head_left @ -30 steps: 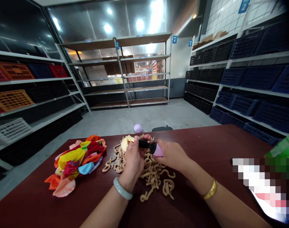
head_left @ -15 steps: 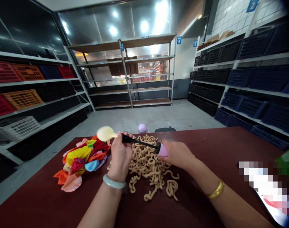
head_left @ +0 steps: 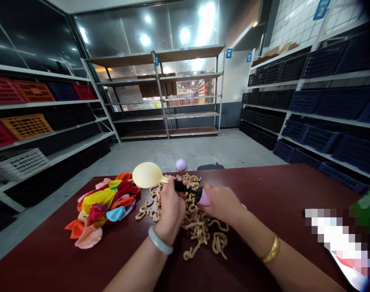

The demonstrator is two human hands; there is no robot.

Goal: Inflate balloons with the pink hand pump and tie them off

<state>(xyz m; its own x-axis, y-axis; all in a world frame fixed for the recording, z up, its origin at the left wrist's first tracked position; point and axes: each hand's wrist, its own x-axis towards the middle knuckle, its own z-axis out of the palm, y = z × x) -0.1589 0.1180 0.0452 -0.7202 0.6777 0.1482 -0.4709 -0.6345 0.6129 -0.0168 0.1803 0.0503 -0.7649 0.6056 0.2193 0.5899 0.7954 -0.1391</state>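
A pale yellow balloon (head_left: 147, 175), partly inflated, sits on the nozzle end of a black and purple hand pump (head_left: 204, 197). My left hand (head_left: 173, 202) is closed around the black barrel and the balloon's neck. The pump's purple handle is gripped by my right hand (head_left: 223, 202). Under both hands lies a pile of tan, curled, rope-like pieces (head_left: 198, 231). To the left is a heap of deflated balloons (head_left: 102, 200) in yellow, red, orange, blue and pink.
The dark red table (head_left: 264, 190) bears a pixelated item (head_left: 340, 243) at the right. A small purple balloon (head_left: 181, 164) is beyond the far edge. Shelves (head_left: 191, 132) and crates (head_left: 28, 125) stand around.
The yellow balloon has grown larger. My left hand has moved right, closer to my right hand, and less of the pump's black rod shows between them.
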